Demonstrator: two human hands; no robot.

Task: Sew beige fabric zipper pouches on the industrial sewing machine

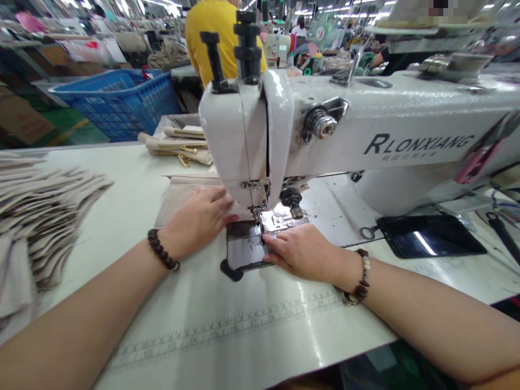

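A piece of beige fabric [184, 187] lies on the table left of the sewing machine's needle area, its right end running behind the machine head. My left hand [202, 219] rests on this fabric with its fingers stretched out, thumb toward the presser foot [258, 216]. On the metal needle plate [244, 246], the fingertips of my right hand [304, 250] touch down just in front of the foot, thumb and forefinger apart. Nothing shows between them. The white sewing machine [247, 130] hides part of the fabric.
Stacked beige fabric pieces [60, 200] lie at left. Rolled beige pieces with gold metal parts [182, 149] sit behind the fabric. A phone [433, 236] is at right, pink-handled snips [479, 160] hang on the machine. A blue basket [122, 100] and a person in yellow [211, 38] are beyond.
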